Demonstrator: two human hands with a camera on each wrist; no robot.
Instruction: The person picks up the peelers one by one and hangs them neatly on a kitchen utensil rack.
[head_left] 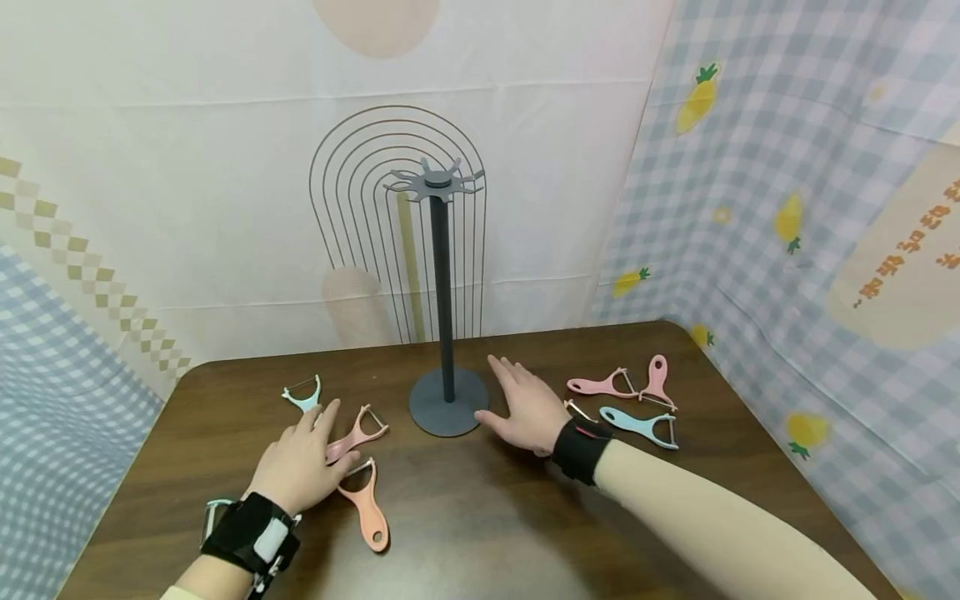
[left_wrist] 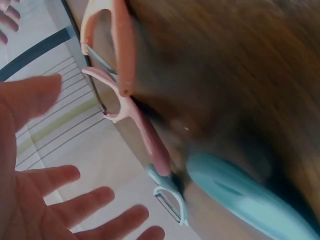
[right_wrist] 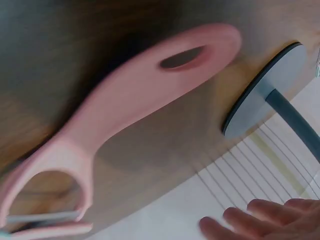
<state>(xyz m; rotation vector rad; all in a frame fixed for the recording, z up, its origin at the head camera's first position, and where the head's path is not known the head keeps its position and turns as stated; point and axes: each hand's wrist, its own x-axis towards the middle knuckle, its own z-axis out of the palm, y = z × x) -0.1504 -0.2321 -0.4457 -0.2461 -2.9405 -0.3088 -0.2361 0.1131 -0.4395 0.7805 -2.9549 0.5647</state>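
While thumb and fingers are apart on left hand (head_left: pixel 300 462) and right hand (head_left: pixel 523 408), peelers (head_left: pixel 367 508) flank a gray stand (head_left: pixel 443 292).
It rises near the desk's (head_left: pixel 465 533) back edge, peelers around the left hand and toward the back right corner.

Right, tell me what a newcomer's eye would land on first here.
The tall, pronged grey stand near the back of the brown table would likely catch the eye first. Next come the orange peeler beside the left hand and the blue peeler on the right. The right hand, near the stand, also stands out.
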